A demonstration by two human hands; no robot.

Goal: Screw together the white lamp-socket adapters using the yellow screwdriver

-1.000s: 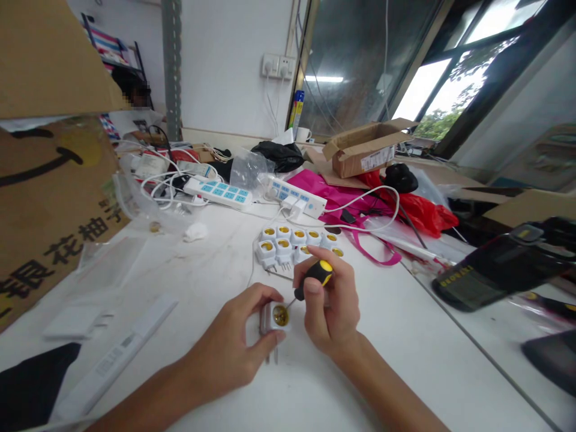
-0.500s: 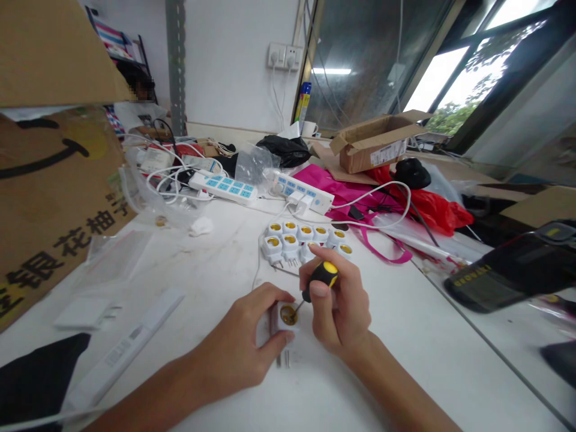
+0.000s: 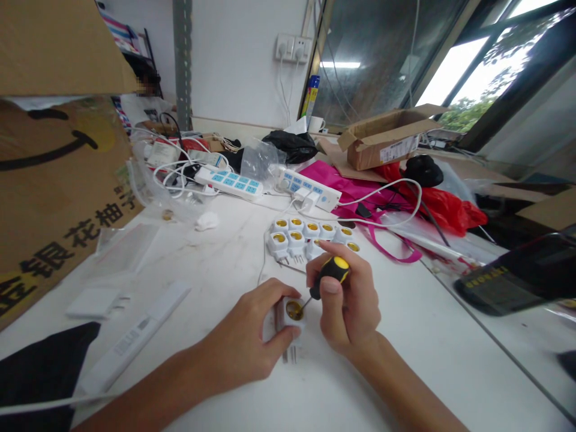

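Between thumb and fingers, my left hand (image 3: pixel 254 336) grips a white plug-in lamp socket (image 3: pixel 288 327) on the white table. Its round opening with a brass-coloured lining faces up, and its metal plug pins point toward me. My right hand (image 3: pixel 353 303) is closed around a short screwdriver (image 3: pixel 330 277) with a black and yellow handle. The thin shaft slants down to the left, its tip inside the socket's opening; what the tip touches is too small to tell. Just beyond my hands, several similar lamp sockets (image 3: pixel 296 240) stand in two rows, some hidden behind my right hand.
Behind the sockets lie two white power strips (image 3: pixel 234 183) with tangled cords, a pink bag (image 3: pixel 326 180) and an open cardboard box (image 3: pixel 387 144). A large carton (image 3: pixel 58 198) stands at left, near a white adapter (image 3: pixel 92 303). A person (image 3: pixel 146 105) is in the background.
The whole view has shifted slightly, so everything sits a little further right. Both hands keep their holds, and the screwdriver tip stays in the socket's opening.
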